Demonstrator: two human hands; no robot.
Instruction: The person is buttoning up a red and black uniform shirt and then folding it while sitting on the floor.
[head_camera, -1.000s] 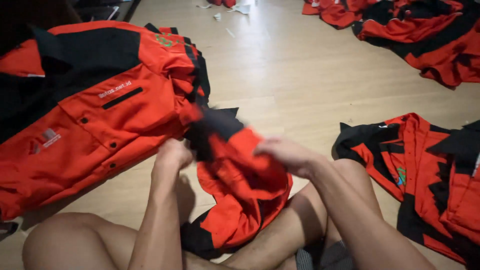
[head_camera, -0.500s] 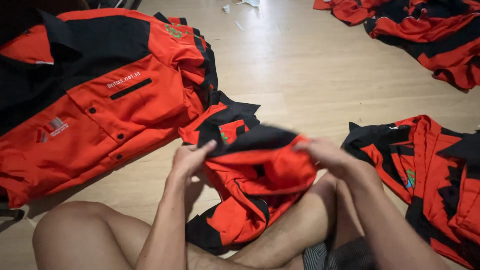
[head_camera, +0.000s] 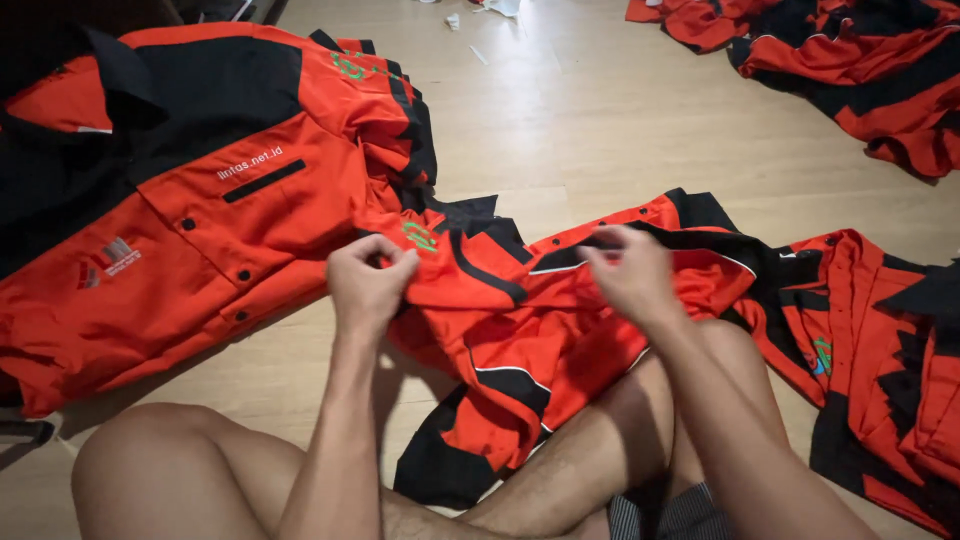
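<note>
Wooden floor (head_camera: 620, 120), both hands (head_camera: 368, 280) gripping one red-and-black shirt (head_camera: 520, 310) spread between them.

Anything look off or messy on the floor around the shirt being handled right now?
Small white scraps lie loose on the wooden floor at the top. Both hands, left hand and right hand, pinch a crumpled red and black shirt. No damage shows.

Red-and-black work shirt (head_camera: 530, 330), crumpled, spread open across lap and floor. Black-trimmed button placket toward 2 o'clock, black hem toward 6 o'clock. Green emblem near upper edge, 11 o'clock.
</note>
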